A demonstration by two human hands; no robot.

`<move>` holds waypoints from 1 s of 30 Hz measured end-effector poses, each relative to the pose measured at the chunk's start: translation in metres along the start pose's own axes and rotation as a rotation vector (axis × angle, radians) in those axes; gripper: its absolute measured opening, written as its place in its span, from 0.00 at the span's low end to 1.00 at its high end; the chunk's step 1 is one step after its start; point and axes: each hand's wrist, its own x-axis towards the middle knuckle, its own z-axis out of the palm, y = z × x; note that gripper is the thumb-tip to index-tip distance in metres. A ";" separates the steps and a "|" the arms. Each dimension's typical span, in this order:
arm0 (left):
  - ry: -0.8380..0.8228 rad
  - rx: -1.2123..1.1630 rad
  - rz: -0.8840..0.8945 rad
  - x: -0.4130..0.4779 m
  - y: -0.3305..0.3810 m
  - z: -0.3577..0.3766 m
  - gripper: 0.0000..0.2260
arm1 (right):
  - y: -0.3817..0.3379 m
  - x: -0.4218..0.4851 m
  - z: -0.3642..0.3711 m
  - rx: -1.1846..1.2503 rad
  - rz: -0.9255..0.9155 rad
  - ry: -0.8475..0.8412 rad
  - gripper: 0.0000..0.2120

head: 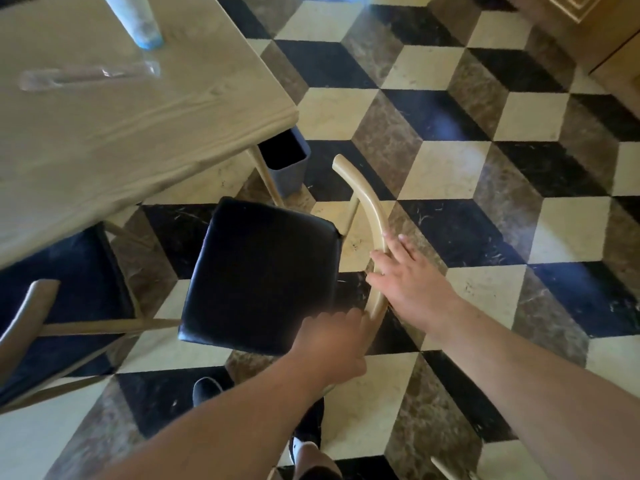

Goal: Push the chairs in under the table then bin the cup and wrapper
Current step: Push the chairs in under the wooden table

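We see the wooden chair with the square black padded seat (261, 275) standing clear of the pale wood-grain table (114, 126), its seat just off the table's corner toward five o'clock. Its curved tan backrest rail (367, 216) runs along the seat's three o'clock side. The right hand (407, 278) lies nearly flat on that rail, fingers extended, thumb on the inner side. The left hand (334, 344) is curled around the rail's lower end, blurred. At the table's far end, eleven o'clock, stand a blurred clear plastic cup (136, 20) and a long transparent wrapper (86, 74). A grey bin (289, 164) sits by the table leg, at twelve o'clock from the seat. A second dark-seated chair (59, 306) sits partly tucked under the table at nine o'clock.
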 end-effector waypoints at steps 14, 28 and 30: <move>0.050 -0.035 -0.093 -0.061 -0.152 -0.040 0.21 | -0.097 0.086 -0.063 0.054 0.035 0.016 0.12; 0.206 0.036 -0.198 -0.107 -0.262 -0.066 0.17 | -0.161 0.153 -0.113 0.078 0.004 -0.044 0.11; 0.203 0.068 -0.191 -0.110 -0.272 -0.069 0.18 | -0.166 0.159 -0.118 0.050 -0.003 -0.058 0.12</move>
